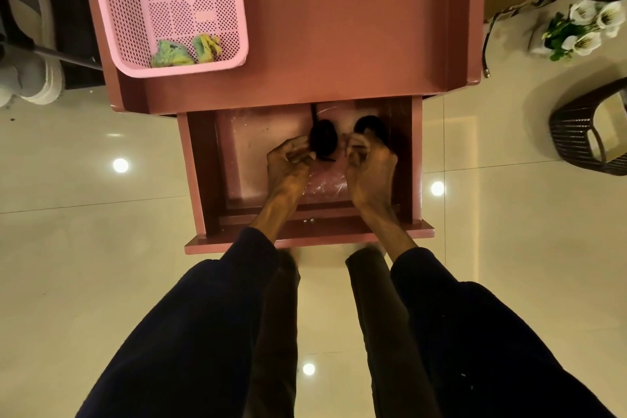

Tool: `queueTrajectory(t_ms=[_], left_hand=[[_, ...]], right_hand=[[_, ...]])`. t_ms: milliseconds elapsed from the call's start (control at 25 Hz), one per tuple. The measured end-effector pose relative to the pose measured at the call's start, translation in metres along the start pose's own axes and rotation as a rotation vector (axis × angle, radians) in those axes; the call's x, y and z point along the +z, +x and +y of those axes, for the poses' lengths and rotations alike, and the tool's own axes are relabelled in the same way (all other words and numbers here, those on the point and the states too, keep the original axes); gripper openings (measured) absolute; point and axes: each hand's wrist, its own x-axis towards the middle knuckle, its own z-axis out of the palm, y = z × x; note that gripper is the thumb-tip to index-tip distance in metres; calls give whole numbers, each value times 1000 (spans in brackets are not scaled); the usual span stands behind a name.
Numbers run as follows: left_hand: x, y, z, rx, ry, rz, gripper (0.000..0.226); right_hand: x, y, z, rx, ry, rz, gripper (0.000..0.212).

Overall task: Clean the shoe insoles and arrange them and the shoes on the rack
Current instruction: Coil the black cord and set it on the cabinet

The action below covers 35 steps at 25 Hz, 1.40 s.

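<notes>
Down in the drawer [244,159], left hand [288,164] grips one shoe [324,141], right hand [371,166] grips the other shoe [371,125], likely to square them

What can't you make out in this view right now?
Head view:
- Left dark item and right dark item in the drawer: too dim to tell shoes from insoles.
- Left hand, right hand: grips hidden by curled fingers and shadow.
- Drawer back: hidden under the cabinet top.
- Wicker basket: cut off by right edge.

hands [288,166] gripping dark shoes [323,141], open drawer [201,176]
</notes>
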Motion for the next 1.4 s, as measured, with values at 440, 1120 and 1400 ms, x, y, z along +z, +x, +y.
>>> queueTrajectory(t_ms=[440, 1120, 1400], left_hand=[[-26, -17, 24, -74, -9, -63, 36], [-119, -101, 134, 109, 198, -212, 23], [-105, -100, 186, 198, 225, -233, 21]], right_hand=[[-12, -10, -16, 11, 43, 16, 31], [-89, -27, -131, 42, 65, -56, 28], [-104, 20, -172, 13, 155, -29, 26]])
